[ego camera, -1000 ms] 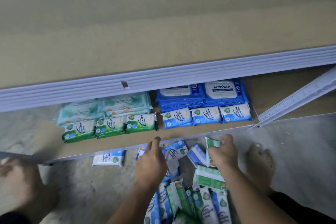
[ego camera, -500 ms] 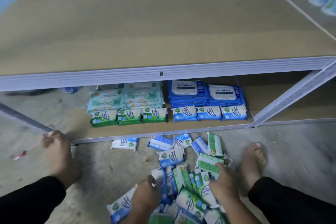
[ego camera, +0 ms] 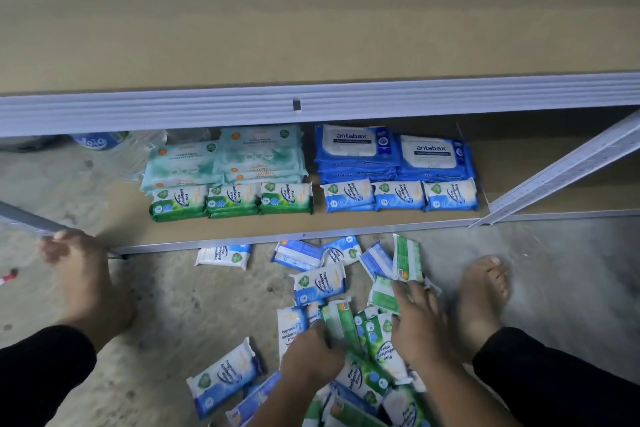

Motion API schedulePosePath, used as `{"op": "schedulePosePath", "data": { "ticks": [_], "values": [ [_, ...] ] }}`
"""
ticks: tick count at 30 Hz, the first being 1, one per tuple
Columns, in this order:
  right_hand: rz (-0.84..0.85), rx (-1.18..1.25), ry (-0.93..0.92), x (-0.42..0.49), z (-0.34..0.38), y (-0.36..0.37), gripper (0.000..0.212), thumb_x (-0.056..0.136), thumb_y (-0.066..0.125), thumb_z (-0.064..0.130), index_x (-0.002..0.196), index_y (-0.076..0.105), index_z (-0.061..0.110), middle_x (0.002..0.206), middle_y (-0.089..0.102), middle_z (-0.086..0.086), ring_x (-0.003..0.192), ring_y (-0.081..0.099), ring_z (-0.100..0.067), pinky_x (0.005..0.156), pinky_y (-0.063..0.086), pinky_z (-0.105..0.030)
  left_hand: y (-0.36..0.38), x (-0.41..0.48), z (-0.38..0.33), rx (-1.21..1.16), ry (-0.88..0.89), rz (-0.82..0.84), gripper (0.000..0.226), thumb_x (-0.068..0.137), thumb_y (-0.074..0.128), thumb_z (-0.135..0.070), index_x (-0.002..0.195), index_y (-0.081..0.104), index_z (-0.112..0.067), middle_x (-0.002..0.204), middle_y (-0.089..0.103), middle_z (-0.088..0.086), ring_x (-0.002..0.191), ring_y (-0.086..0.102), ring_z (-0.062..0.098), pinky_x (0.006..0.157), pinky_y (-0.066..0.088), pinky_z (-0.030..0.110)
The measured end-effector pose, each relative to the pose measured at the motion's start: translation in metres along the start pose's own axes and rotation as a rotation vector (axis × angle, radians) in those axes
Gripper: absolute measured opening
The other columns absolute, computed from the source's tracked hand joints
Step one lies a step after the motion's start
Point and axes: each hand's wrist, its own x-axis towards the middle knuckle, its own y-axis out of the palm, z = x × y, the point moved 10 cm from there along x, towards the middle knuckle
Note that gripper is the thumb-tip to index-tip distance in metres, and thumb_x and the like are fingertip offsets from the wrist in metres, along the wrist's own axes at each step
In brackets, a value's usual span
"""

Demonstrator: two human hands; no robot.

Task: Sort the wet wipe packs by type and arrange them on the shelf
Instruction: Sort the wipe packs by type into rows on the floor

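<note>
Grey concrete floor [ego camera: 194, 308] runs under a metal rack whose lower shelf [ego camera: 346, 224] carries the sorted stock. At its back right, two stacks of blue packs [ego camera: 356, 146] read "antabax". To their left lie pale teal packs [ego camera: 256, 152] whose print is too soft to read. In front, three green packs [ego camera: 233, 199] say "Pine Antibacterial Wipes", and three blue-and-white packs [ego camera: 398, 196] stand in a row to their right.

On the floor just before the shelf edge lies a loose pile [ego camera: 318, 282] of both small kinds, some marked "Fragrance" and "Antibacterial Wipes". The right hand [ego camera: 420, 329] rests on it, fingers spread flat over a green pack [ego camera: 382, 298]. The left hand [ego camera: 310, 359] digs in with curled fingers against another green pack [ego camera: 341, 326]; whether it grips cannot be told.

A bare left foot [ego camera: 86, 284] and right foot [ego camera: 483, 298] flank the pile. The upper shelf board [ego camera: 311, 10] hides the rear of the lower shelf, and it cuts off a bottle [ego camera: 100, 141] behind.
</note>
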Motion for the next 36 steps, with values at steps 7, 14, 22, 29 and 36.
{"op": "schedulePosePath", "data": {
  "ticks": [7,14,22,29,36],
  "values": [
    [-0.03,-0.093,-0.001,0.011,0.006,-0.001,0.072,0.089,0.062,0.033,0.153,0.027,0.032,0.153,0.034,0.003,0.136,0.033,-0.024,0.108,0.035,-0.038,0.017,0.005,0.0,0.121,0.058,0.126,0.033,0.076,0.076,-0.044,0.088,0.052,-0.024,0.087,0.055,-0.003,0.082,0.054,0.019,0.069,0.044,0.029],
    [-0.004,-0.139,-0.019,0.021,0.011,-0.008,0.067,0.084,0.063,0.035,0.147,0.04,0.025,0.146,0.044,0.002,0.134,0.039,-0.024,0.111,0.037,-0.039,0.021,-0.004,-0.006,0.042,0.126,0.195,0.039,0.083,0.072,-0.038,0.069,0.045,-0.013,0.068,0.041,-0.001,0.071,0.044,0.019,0.063,0.034,0.028],
    [-0.026,0.023,0.075,-0.021,0.028,-0.049,0.05,0.085,0.065,0.039,0.132,0.055,0.024,0.121,0.068,0.0,0.116,0.06,-0.026,0.094,0.049,-0.036,-0.054,-0.032,0.004,-0.265,0.141,0.048,0.025,0.082,0.067,-0.033,0.073,0.052,-0.016,0.064,0.047,-0.004,0.06,0.04,0.014,0.06,0.035,0.031],
    [0.044,0.553,0.153,-0.075,0.054,-0.07,0.049,0.084,0.07,0.028,0.133,0.059,0.024,0.108,0.07,0.0,0.081,0.061,-0.017,0.068,0.048,-0.029,-0.131,-0.087,0.011,-0.567,0.135,-0.104,0.017,0.085,0.078,-0.024,0.099,0.07,-0.022,0.076,0.064,-0.007,0.064,0.059,0.005,0.068,0.049,0.026],
    [0.273,1.246,0.199,-0.128,0.109,-0.079,0.019,0.094,0.065,0.021,0.106,0.069,0.006,0.093,0.069,-0.015,0.081,0.066,-0.033,0.066,0.053,-0.042,-0.188,-0.162,0.031,-0.758,0.172,-0.194,0.06,0.067,0.08,-0.067,0.087,0.069,-0.011,0.071,0.055,-0.001,0.07,0.055,0.017,0.074,0.048,0.036]
  ]
}}
